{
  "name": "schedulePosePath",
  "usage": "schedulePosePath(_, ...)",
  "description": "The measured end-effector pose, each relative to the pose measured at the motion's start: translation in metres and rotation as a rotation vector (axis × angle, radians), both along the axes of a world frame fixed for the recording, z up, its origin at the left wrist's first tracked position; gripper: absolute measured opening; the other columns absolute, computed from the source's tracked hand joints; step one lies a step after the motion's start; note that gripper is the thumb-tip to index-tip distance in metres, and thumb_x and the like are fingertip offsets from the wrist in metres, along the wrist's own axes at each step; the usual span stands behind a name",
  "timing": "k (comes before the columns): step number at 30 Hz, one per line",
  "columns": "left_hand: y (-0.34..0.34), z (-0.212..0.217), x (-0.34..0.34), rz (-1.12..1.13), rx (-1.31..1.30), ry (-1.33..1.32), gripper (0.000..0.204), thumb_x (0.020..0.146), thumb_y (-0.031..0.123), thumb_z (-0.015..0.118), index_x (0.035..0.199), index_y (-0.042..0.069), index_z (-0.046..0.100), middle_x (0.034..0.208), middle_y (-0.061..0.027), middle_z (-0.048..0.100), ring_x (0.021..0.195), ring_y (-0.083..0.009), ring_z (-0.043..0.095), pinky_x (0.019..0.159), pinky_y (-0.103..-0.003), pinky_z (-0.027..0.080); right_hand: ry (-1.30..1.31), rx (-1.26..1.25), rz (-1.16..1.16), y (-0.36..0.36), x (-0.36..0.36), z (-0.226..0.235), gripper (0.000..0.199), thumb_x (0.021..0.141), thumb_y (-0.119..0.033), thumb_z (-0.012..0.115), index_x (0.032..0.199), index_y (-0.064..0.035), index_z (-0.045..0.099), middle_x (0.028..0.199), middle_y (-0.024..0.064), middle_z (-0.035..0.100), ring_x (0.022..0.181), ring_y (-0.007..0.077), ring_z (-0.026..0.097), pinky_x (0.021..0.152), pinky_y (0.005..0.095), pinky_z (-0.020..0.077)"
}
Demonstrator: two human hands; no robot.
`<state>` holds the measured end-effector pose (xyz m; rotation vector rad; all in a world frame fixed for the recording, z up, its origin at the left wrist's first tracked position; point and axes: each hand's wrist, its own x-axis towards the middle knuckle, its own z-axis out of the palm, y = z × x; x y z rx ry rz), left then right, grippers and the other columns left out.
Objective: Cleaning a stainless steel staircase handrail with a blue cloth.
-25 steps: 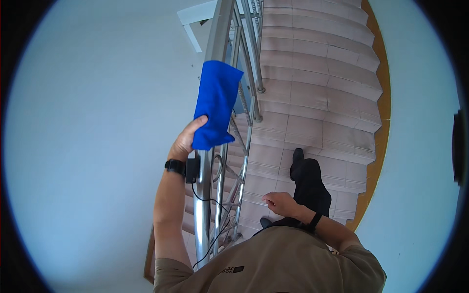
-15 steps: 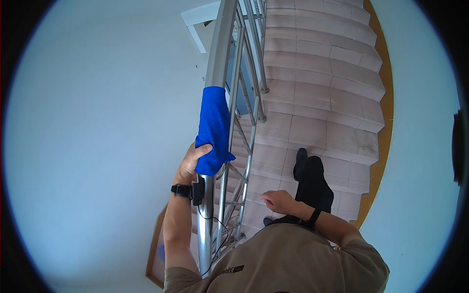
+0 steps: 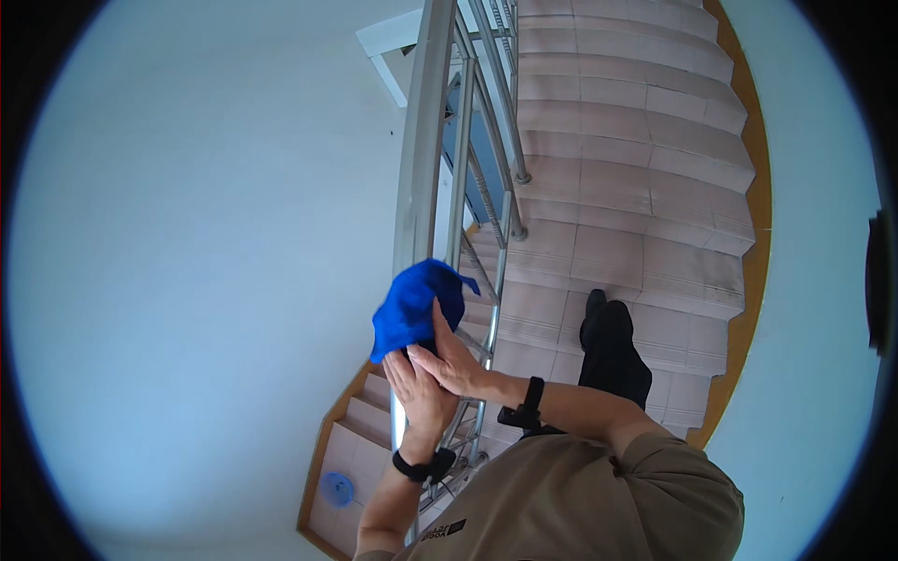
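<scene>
- The left hand [image 3: 418,393] holds a bunched blue cloth [image 3: 414,307] against the steel handrail [image 3: 423,168], low on the rail just above the person's chest; its grip is pinching the cloth's lower edge.
- The right hand [image 3: 456,360] lies across the left, fingers pressed flat and together on the cloth's underside; whether it pinches any fabric I cannot tell.
- What could go wrong: the cloth is crumpled rather than wrapped round the rail, so as I judge it a loose corner could slip out of the grip and drop through the gap between the rail and the balusters [image 3: 486,243] to the lower flight [image 3: 351,449].
- With both hands busy on the cloth, neither grips the rail itself; a missed footing on the tiled steps [image 3: 636,234] would leave nothing to catch on. The dark shoe [image 3: 608,327] stands near a step's edge.
- Against the earlier frames: the cloth was then stretched long and flat, higher up the rail, held by the left hand alone, while the right hand hung down by the waist. Now the cloth is gathered into a ball lower down, and the right hand has come across to join the left.
</scene>
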<state>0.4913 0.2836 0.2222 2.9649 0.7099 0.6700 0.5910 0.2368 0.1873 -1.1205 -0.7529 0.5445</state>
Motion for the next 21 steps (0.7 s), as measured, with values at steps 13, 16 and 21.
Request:
schedulePosePath(13, 0.0, -0.044, -0.124, 0.236, -0.581, -0.136, 0.103, 0.078, 0.042, 0.084, 0.155, 0.001, 0.031, 0.137, -0.0246, 0.054, 0.123, -0.0373, 0.058, 0.105, -0.045, 0.048, -0.358, -0.275, -0.526, 0.069, 0.045, 0.02, 0.115, 0.079, -0.042, 0.084, 0.148, 0.0192, 0.015, 0.13, 0.0353, 0.042, 0.114, 0.0461, 0.055, 0.097, 0.0521, 0.0526)
schedulePosePath(16, -0.004, -0.043, -0.126, 0.251, -0.571, -0.072, 0.109, 0.074, 0.046, 0.087, 0.156, 0.001, 0.031, 0.134, -0.0239, 0.057, 0.121, -0.036, 0.059, 0.102, -0.044, 0.049, -0.405, -0.29, -0.559, 0.077, 0.096, 0.048, 0.114, 0.078, -0.038, 0.085, 0.15, 0.0168, 0.016, 0.134, 0.0343, 0.038, 0.114, 0.0454, 0.056, 0.097, 0.0502, 0.0536)
schedulePosePath(21, 0.005, -0.05, -0.121, 0.252, -0.469, 0.011, 0.111, 0.064, 0.034, 0.093, 0.154, 0.003, 0.036, 0.133, -0.0236, 0.059, 0.117, -0.0402, 0.06, 0.101, -0.05, 0.05, -0.523, -0.383, -0.688, 0.092, 0.165, 0.091, 0.112, 0.077, -0.034, 0.085, 0.149, 0.0172, 0.017, 0.133, 0.0348, 0.043, 0.116, 0.0463, 0.058, 0.098, 0.0469, 0.0541)
